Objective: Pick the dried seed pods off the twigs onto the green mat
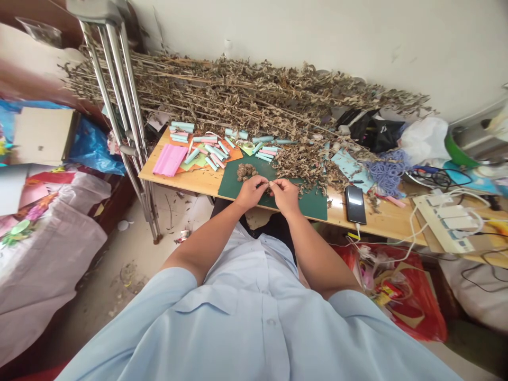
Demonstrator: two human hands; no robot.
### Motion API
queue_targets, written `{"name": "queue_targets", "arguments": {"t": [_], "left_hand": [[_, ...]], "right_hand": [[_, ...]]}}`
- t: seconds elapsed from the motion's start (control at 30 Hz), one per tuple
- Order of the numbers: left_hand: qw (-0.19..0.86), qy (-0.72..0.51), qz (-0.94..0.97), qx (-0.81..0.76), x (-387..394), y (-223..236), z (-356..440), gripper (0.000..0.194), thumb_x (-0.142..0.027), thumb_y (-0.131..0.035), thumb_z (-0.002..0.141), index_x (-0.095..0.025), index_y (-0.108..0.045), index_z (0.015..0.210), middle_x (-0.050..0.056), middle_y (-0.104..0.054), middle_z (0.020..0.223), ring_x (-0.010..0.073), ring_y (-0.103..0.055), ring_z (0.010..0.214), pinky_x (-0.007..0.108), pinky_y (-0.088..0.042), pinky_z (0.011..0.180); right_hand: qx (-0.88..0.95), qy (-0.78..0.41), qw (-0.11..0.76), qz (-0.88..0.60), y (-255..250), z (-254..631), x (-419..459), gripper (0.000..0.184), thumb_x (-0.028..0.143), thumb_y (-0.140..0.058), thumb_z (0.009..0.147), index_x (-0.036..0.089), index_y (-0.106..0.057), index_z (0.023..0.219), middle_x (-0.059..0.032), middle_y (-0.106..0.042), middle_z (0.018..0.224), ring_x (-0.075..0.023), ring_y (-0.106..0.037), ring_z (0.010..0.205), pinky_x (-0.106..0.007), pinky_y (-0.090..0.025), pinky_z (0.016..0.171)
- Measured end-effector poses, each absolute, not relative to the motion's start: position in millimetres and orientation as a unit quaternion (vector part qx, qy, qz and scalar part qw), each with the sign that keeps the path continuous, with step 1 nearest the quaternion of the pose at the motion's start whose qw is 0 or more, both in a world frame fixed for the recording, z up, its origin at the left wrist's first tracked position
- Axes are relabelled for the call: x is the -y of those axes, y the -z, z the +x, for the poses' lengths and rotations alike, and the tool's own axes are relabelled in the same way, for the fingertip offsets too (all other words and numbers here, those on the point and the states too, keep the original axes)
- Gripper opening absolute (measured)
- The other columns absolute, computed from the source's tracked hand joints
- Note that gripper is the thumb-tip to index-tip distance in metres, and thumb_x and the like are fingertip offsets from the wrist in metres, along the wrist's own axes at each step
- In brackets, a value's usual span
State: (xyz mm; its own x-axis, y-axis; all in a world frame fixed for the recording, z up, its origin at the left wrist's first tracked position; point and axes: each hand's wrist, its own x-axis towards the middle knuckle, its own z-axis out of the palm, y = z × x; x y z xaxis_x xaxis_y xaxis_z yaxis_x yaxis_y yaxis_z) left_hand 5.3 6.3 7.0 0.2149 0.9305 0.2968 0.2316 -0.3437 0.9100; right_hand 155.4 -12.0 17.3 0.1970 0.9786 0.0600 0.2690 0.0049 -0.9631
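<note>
Dried plant sprig (268, 187), too small to make out clearly, is pinched between the left hand (250, 193) and the right hand (284, 194), both held close together above a green cutting mat (309, 206) on the wooden desk (381, 222), seemingly so crumbs land there. A heap of dried seed heads (246, 172) is kept within easy reach.

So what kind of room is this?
It's probably a room in someone's home that's used for crafts. A wooden table holds rolled pastel paper tubes and a big pile of dried plant stems, and what looks like a bed sits beside it.
</note>
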Motion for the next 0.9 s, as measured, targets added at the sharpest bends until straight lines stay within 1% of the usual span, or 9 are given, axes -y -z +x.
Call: {"name": "queue_targets", "arguments": {"t": [0.17,0.27,0.37,0.47,0.53,0.6,0.73,0.8,0.9], "left_hand": [[0.38,-0.45,0.672,-0.449,-6,-11,4,0.011,-0.023,-0.057,0.091,-0.017,-0.065,0.085,0.002,-0.065,0.083,0.0142,-0.058,0.079,0.027,-0.047,0.077],[0.376,-0.446,0.674,-0.453,-6,-10,4,0.011,-0.023,-0.057,0.091,-0.017,-0.065,0.087,0.002,-0.066,0.085,0.0146,-0.059,0.081,0.027,-0.048,0.078],[0.368,-0.449,0.674,-0.456,-7,-7,5,0.011,-0.024,-0.058,0.092,-0.017,-0.066,0.089,0.003,-0.068,0.088,0.0153,-0.061,0.083,0.028,-0.049,0.08],[0.367,-0.454,0.675,-0.452,-8,-5,5,0.012,-0.025,-0.058,0.092,-0.018,-0.067,0.091,0.004,-0.069,0.091,0.0159,-0.062,0.086,0.028,-0.05,0.082],[0.365,-0.459,0.68,-0.441,-8,-5,5,0.012,-0.024,-0.058,0.092,-0.018,-0.068,0.092,0.005,-0.069,0.092,0.0161,-0.063,0.087,0.029,-0.05,0.083],[0.359,-0.465,0.688,-0.427,-8,-5,5,0.012,-0.022,-0.058,0.092,-0.018,-0.068,0.092,0.005,-0.069,0.092,0.0161,-0.063,0.087,0.029,-0.05,0.084],[0.353,-0.458,0.699,-0.421,-8,-5,6,0.011,-0.02,-0.058,0.091,-0.017,-0.069,0.09,0.005,-0.068,0.091,0.0163,-0.063,0.087,0.03,-0.05,0.084],[0.361,-0.452,0.692,-0.431,-7,-5,6,0.009,-0.02,-0.061,0.089,-0.017,-0.069,0.093,0.005,-0.069,0.092,0.0163,-0.063,0.087,0.03,-0.051,0.084],[0.379,-0.453,0.677,-0.439,-7,-4,6,0.015,-0.023,-0.066,0.087,-0.016,-0.068,0.1,0.005,-0.069,0.094,0.0157,-0.063,0.085,0.029,-0.051,0.082]], "right_hand": [[0.513,-0.349,0.482,-0.619,-19,158,14,0.022,0.043,-0.063,0.083,0.021,-0.064,0.078,0.0022,-0.062,0.058,-0.0167,-0.06,0.056,-0.03,-0.047,0.062],[0.497,-0.341,0.491,-0.629,-18,162,13,0.023,0.045,-0.062,0.083,0.022,-0.065,0.079,0.002,-0.063,0.059,-0.0167,-0.059,0.056,-0.03,-0.049,0.062],[0.496,-0.347,0.49,-0.628,-14,165,13,0.025,0.045,-0.065,0.08,0.02,-0.069,0.082,-0.0006,-0.068,0.069,-0.0158,-0.059,0.056,-0.032,-0.052,0.062],[0.497,-0.372,0.496,-0.607,-11,166,13,0.033,0.044,-0.069,0.076,0.019,-0.074,0.097,-0.0037,-0.073,0.088,-0.0152,-0.061,0.06,-0.032,-0.054,0.061],[0.494,-0.372,0.513,-0.595,-13,166,14,0.04,0.044,-0.07,0.076,0.02,-0.073,0.106,-0.0039,-0.073,0.093,-0.0141,-0.06,0.059,-0.031,-0.053,0.059],[0.497,-0.357,0.521,-0.595,-16,165,14,0.039,0.046,-0.069,0.078,0.019,-0.073,0.106,-0.0025,-0.072,0.086,-0.0132,-0.058,0.056,-0.031,-0.052,0.06],[0.508,-0.327,0.501,-0.62,-25,164,14,0.032,0.048,-0.063,0.084,0.019,-0.074,0.091,0.001,-0.065,0.065,-0.0141,-0.057,0.055,-0.03,-0.05,0.062],[0.509,-0.324,0.496,-0.625,-27,163,14,0.031,0.048,-0.062,0.084,0.019,-0.073,0.089,0.0019,-0.063,0.061,-0.0147,-0.058,0.055,-0.029,-0.049,0.061],[0.507,-0.335,0.497,-0.62,-26,160,15,0.032,0.048,-0.064,0.083,0.02,-0.074,0.092,0.0014,-0.064,0.062,-0.0155,-0.058,0.056,-0.029,-0.049,0.06]]}}
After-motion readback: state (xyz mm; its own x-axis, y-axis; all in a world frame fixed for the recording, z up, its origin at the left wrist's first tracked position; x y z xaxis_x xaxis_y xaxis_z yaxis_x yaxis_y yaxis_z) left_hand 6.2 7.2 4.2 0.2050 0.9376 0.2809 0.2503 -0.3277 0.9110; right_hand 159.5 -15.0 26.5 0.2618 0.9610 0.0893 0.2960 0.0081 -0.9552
